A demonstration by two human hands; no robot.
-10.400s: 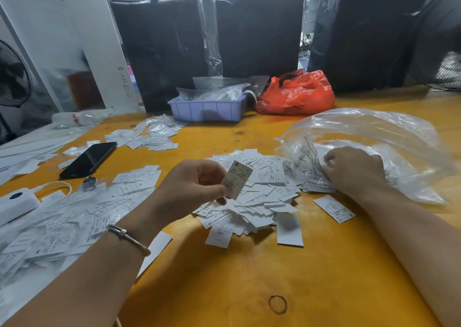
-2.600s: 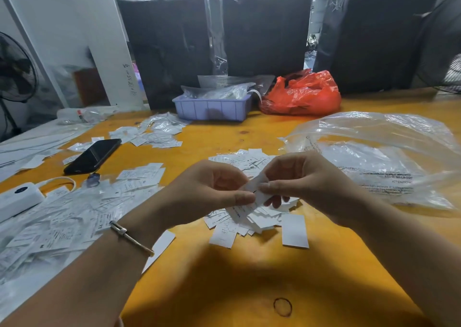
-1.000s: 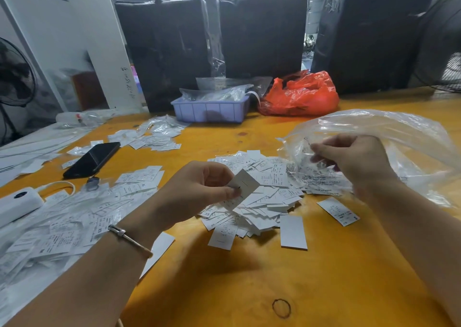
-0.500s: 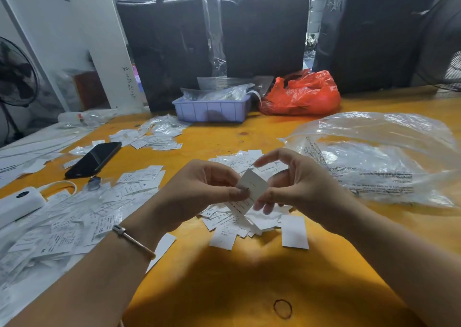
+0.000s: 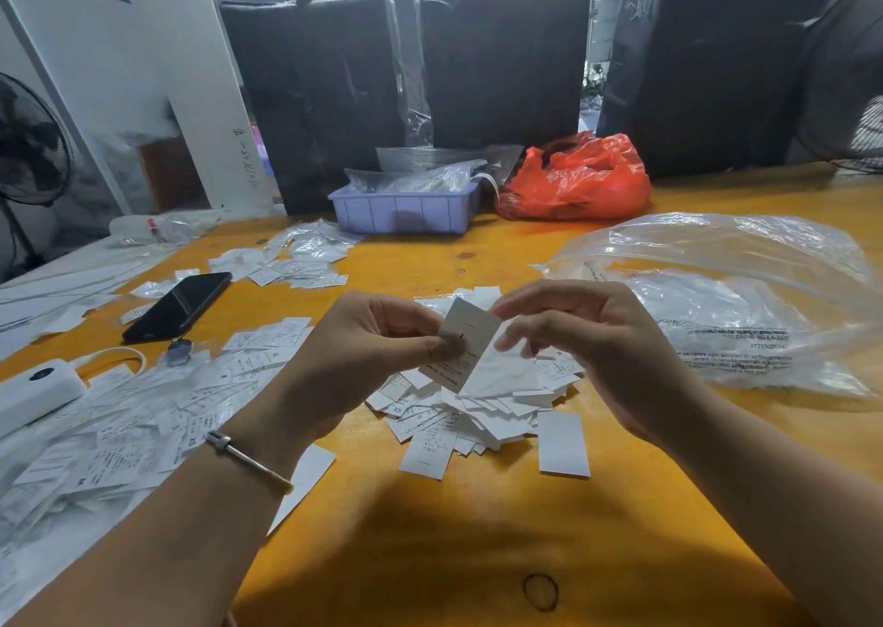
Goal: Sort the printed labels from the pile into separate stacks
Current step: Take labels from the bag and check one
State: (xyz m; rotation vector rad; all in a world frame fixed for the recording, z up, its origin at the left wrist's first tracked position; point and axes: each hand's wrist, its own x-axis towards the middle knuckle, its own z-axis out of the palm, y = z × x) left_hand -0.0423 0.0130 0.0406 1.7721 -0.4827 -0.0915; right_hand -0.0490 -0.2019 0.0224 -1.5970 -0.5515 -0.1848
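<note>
Left hand [image 5: 377, 339] pinched thin, limp labels [image 5: 466, 347] mid-frame; right hand [image 5: 580, 335] hovered loosely curled beside them; best edge-gripped.

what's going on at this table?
A person is sorting small printed labels by hand. The left hand pinches a small stack of labels above the loose pile on the yellow table. The right hand has its fingertips at the stack's top edge, fingers loosely curled; whether it grips a label is unclear. More labels lie spread at the left, beside a black phone. A clear plastic bag lies to the right.
</note>
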